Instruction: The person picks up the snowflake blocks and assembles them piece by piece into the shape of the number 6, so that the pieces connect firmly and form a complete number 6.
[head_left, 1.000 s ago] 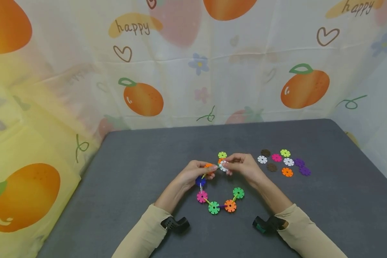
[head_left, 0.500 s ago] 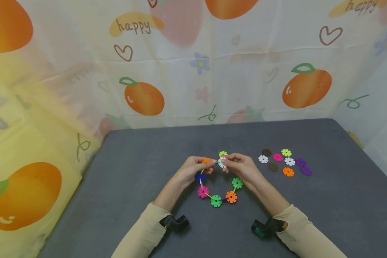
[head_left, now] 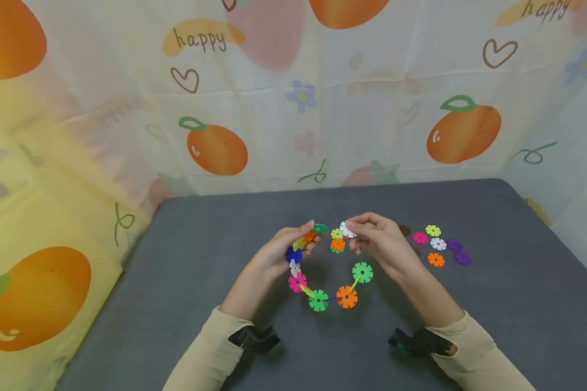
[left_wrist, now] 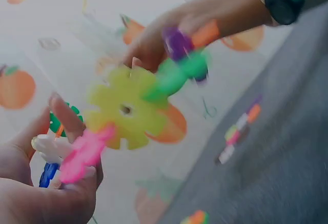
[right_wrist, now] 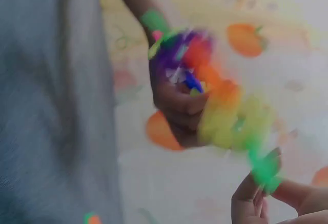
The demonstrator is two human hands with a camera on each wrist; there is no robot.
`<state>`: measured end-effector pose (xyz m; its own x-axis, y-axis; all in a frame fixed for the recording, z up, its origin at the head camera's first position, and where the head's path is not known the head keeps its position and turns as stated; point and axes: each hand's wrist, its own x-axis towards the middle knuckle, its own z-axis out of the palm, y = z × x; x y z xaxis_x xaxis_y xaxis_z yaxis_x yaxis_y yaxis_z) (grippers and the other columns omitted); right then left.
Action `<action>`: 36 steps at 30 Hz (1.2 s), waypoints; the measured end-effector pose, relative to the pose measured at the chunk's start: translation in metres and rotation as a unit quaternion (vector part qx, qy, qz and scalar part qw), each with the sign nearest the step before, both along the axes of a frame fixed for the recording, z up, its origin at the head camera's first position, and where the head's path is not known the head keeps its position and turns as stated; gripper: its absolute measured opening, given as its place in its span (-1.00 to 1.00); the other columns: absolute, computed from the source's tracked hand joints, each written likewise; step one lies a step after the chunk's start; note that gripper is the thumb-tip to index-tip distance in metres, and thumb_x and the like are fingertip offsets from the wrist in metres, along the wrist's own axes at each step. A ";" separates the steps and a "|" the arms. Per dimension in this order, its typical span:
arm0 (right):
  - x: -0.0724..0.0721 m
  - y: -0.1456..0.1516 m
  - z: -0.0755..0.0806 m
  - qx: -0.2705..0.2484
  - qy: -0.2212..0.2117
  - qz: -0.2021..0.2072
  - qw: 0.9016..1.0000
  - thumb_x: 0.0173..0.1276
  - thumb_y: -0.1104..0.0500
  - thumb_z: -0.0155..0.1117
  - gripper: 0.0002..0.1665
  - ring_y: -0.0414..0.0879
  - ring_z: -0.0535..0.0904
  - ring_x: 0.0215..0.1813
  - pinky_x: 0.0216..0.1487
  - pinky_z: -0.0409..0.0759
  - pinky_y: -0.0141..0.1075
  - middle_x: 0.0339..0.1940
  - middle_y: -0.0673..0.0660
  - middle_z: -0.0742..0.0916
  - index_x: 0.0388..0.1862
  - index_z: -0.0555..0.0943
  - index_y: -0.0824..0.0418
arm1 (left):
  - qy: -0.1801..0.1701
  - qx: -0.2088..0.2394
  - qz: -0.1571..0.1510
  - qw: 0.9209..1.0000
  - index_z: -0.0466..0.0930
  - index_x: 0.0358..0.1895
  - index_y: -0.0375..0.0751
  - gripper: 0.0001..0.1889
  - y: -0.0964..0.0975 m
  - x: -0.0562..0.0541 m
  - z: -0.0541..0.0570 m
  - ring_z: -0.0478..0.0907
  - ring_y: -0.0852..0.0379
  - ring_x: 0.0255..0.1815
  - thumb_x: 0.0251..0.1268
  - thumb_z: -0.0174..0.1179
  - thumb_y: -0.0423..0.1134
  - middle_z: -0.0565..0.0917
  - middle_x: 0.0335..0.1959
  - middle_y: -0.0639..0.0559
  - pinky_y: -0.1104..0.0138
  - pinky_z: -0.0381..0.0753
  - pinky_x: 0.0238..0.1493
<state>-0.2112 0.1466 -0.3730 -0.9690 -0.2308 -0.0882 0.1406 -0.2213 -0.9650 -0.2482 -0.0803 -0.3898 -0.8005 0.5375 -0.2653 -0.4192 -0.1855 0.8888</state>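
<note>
My left hand (head_left: 276,250) grips one end of a curved chain of notched plastic discs, near its orange disc (head_left: 309,237). A dark green disc (head_left: 320,228) sticks out past the fingertips at that end. The chain hangs down through a blue disc (head_left: 293,255), a pink disc (head_left: 297,282) and a light green disc (head_left: 318,300), then bends right to another light green disc (head_left: 362,272) at its free end. My right hand (head_left: 381,236) pinches a white disc (head_left: 345,229), apart from the dark green one. In the right wrist view the blurred chain hides part of the right fingertips.
Between the hands, a yellow disc (head_left: 336,233) and an orange disc (head_left: 338,244) lie farther back on the grey table (head_left: 215,271). Right of the right hand lie several loose discs, among them a purple disc (head_left: 462,258). A printed curtain (head_left: 274,136) hangs behind the table.
The hands have moved apart and up. The white disc and the dark green disc, together between the fingers earlier, now have a gap between them. The chain has swung slightly.
</note>
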 end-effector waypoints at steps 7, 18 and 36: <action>0.019 -0.005 0.025 0.010 0.032 0.035 0.999 0.46 0.14 0.19 -0.77 -0.17 0.62 -0.57 -0.51 0.62 -0.35 -0.57 0.01 0.72 -0.12 0.45 0.30 | -0.043 0.073 -0.050 0.995 0.63 -0.17 -0.20 -0.67 -0.001 0.014 0.023 0.48 0.37 -0.58 0.40 0.14 0.04 0.60 -0.40 0.10 0.64 0.55 -0.45; 0.032 -0.009 0.036 0.031 0.077 0.023 0.996 0.46 0.13 0.19 -0.77 -0.16 0.51 -0.69 -0.68 0.45 -0.38 -0.65 0.00 0.69 -0.13 0.44 0.28 | -0.044 0.072 -0.073 0.994 0.61 -0.19 -0.18 -0.67 0.001 0.027 0.035 0.45 0.37 -0.62 0.42 0.11 0.05 0.58 -0.44 0.12 0.65 0.50 -0.50; 0.033 -0.008 0.037 0.191 0.164 -0.022 0.968 0.39 0.16 0.28 -0.79 -0.11 0.46 -0.66 -0.65 0.49 -0.32 -0.62 -0.04 0.68 -0.14 0.63 0.31 | 0.049 -0.087 -0.041 0.994 0.64 -0.57 -0.14 -0.66 0.008 0.031 0.034 0.47 0.29 -0.62 0.43 0.12 -0.17 0.56 -0.70 0.15 0.49 0.55 -0.39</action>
<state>-0.1780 0.1387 -0.3359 -0.9676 -0.2004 0.1539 -0.1876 0.1618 -0.9688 -0.2175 -0.0725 -0.3554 -0.7820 0.5552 -0.2831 -0.3372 0.0051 0.9414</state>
